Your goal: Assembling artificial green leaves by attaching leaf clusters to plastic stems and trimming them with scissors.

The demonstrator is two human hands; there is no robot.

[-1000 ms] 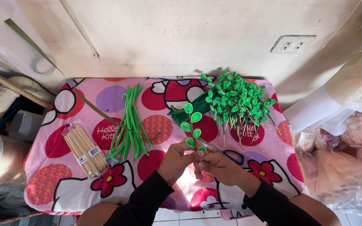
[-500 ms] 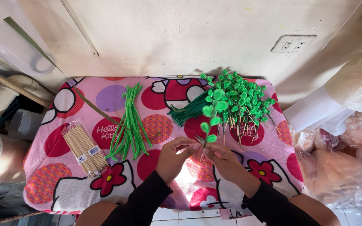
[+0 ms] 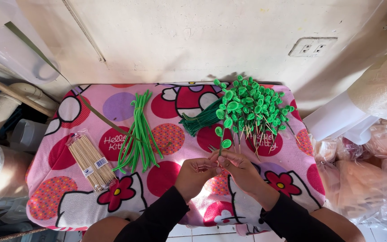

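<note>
My right hand pinches the base of a small green leaf sprig that stands upright from its fingers. My left hand is curled beside it, fingertips touching the same stem end. Just beyond the hands lies a pile of finished green leaf sprigs on sticks. A bundle of dark green wire stems lies to the left of that pile. Both sleeves are black.
A pink cartoon-print cloth covers the small table. On it lie a bunch of light green tubes and a clear pack of wooden skewers. Plastic bags crowd the right side; a rolled mat and containers sit left.
The sprig in my hands has moved right and farther away, toward the pile of finished sprigs. Both hands shifted slightly right with it.
</note>
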